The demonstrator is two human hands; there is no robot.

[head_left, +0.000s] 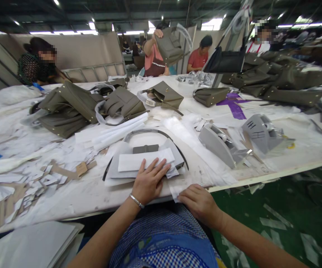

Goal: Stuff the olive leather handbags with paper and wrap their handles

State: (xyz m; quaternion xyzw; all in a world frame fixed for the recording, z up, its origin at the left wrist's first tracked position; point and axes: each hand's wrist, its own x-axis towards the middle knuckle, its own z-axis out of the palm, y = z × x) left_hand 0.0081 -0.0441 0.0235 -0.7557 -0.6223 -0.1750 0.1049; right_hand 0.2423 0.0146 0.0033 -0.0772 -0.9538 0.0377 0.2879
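Note:
A dark olive handbag point(145, 149) lies on the table in front of me, mostly hidden under white paper, its curved strap arching behind it. Across it rests a folded white sheet point(138, 160). My left hand point(151, 180) lies flat with spread fingers on the front of this sheet and the paper below. Close to the table edge, my right hand point(197, 201) has its fingers closed on the corner of a thin white tissue paper point(174, 190), which runs from the bag toward me.
Olive handbags point(74, 108) are heaped at the back left, with more point(283, 78) at the back right. Paper scraps point(38, 186) litter the left side. Two tape dispensers point(219, 143) point(262, 132) stand on the right. Several people sit or stand across the table, one holding up a bag point(169, 44).

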